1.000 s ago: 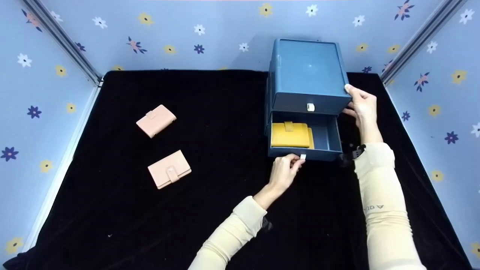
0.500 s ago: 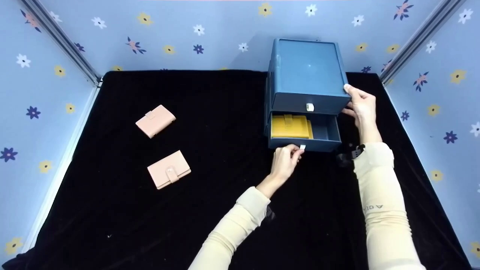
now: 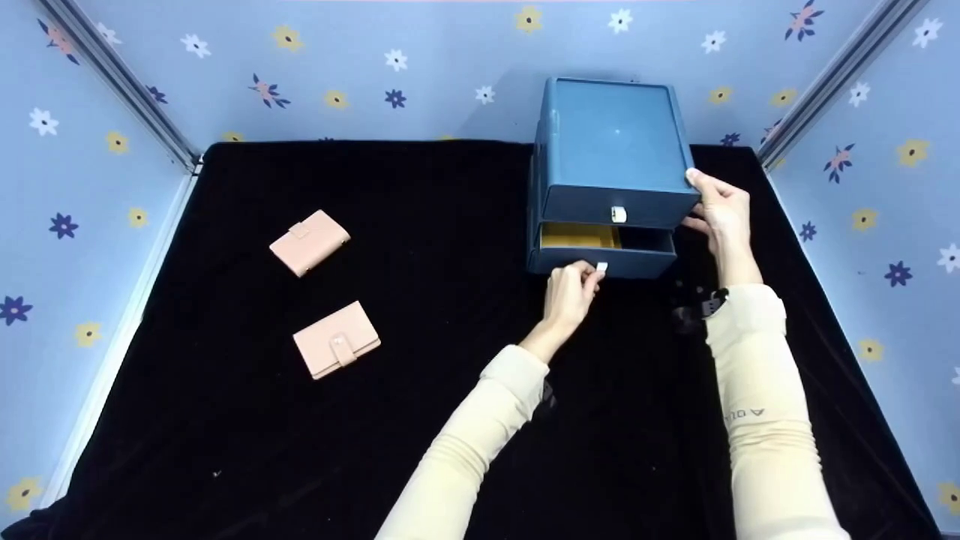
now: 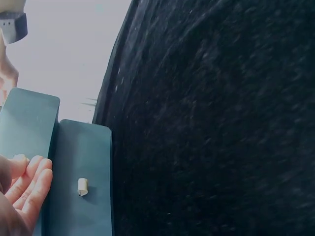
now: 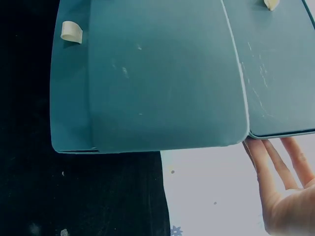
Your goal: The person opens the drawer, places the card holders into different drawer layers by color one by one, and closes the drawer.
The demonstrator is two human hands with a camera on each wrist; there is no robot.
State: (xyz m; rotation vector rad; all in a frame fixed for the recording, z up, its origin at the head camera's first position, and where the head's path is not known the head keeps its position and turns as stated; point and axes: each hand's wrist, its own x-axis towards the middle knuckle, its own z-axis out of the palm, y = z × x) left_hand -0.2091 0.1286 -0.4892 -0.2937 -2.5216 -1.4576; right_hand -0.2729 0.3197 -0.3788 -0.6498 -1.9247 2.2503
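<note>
1. Left-hand grip (image 3: pixel 571 289): the fingers curl at the small white pull tab (image 3: pixel 601 266) on the front of the lower drawer (image 3: pixel 600 261), pinching it as far as the head view shows; the left wrist view shows only fingertips (image 4: pixel 30 178) lying against the drawer unit.
2. Right-hand grip (image 3: pixel 718 214): spread, with straight fingers against the right side of the dark blue plastic two-drawer cabinet (image 3: pixel 615 146) and the thumb on its top front corner.
3. That lower drawer stands only slightly pulled out, and a narrow strip of a mustard-yellow wallet (image 3: pixel 579 235) shows inside it, at the left.
4. Its upper drawer (image 3: pixel 619 205) is closed, with its own white tab (image 3: pixel 619 214).
5. On the black cloth worktop (image 3: pixel 420 315), well apart to the left, lie two pale pink snap-closure wallets, one farther back (image 3: pixel 310 241) and one nearer (image 3: pixel 337 349).
</note>
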